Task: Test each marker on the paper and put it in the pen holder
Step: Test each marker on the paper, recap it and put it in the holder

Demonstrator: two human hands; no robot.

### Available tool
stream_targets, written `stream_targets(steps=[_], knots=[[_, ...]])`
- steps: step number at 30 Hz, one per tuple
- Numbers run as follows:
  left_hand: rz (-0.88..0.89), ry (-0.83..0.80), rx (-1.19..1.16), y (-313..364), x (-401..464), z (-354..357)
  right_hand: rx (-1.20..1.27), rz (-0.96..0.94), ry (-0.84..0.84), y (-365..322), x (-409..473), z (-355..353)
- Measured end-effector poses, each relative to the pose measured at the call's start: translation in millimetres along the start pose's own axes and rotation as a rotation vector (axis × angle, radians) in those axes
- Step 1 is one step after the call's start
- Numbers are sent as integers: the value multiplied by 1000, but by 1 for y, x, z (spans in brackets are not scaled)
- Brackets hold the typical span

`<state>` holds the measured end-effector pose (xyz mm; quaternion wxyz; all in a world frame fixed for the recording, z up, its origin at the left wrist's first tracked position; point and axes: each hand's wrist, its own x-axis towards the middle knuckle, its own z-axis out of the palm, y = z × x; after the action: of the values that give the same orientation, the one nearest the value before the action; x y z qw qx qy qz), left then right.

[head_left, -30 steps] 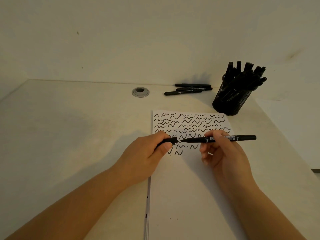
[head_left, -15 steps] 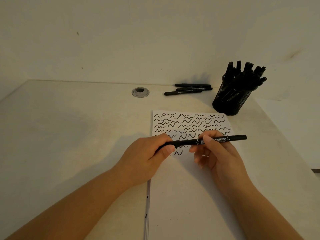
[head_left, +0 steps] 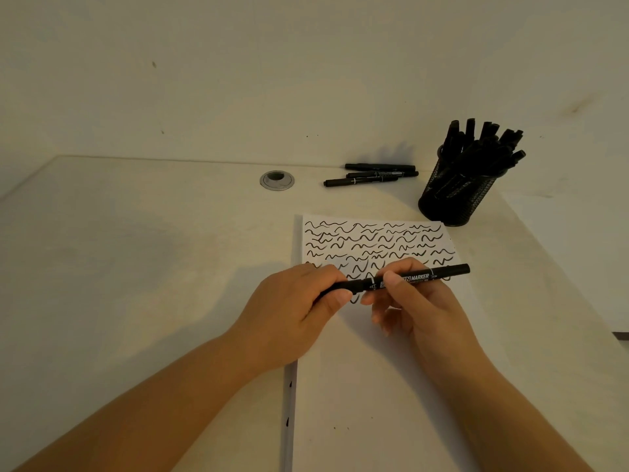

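most markers tested, three still waiting by the wall

a person stands at the table (head_left: 136,267) with one marker (head_left: 405,279) held level between both hands, just above the paper (head_left: 374,386) in the middle of the frame. the left hand (head_left: 292,315) has its fingers curled round the marker's left end, thumb pressing on the cap there. the right hand (head_left: 418,304) pinches the printed barrel between thumb and forefinger, the other fingers loosely bent beneath it. the cap looks seated on the barrel, so i judge this marker has had its test and is being closed, though i cannot tell whether the cap has fully clicked home.

the upper part of the paper is filled with rows of black squiggles, the lowest ones sitting right under the hands; the lower part of the sheet is blank. in the upper right of the frame the black mesh pen holder (head_left: 456,199) is crowded with markers standing on end, which suggests most of the work is done.

what is left, as far as i can see: this marker must go into the holder, and three loose markers (head_left: 371,174) lie side by side near the wall, just left of the holder, apparently not yet tested. a round cable grommet (head_left: 277,180) sits further left.
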<state>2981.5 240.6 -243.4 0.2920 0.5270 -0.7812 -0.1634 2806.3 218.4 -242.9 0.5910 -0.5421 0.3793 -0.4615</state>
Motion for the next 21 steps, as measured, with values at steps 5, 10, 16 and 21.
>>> stream_targets(steps=[5,10,16,21], knots=[[22,22,26,3,0,0,-5,-19,-12,0,0,2],[-58,-12,-223,8,1,-2,-7,-77,-65,1,-2,0],[-130,-60,-379,9,0,-1,-51,-119,-50,0,-3,2],[-163,-13,-287,9,3,-4,-318,-38,120,-4,-2,6]])
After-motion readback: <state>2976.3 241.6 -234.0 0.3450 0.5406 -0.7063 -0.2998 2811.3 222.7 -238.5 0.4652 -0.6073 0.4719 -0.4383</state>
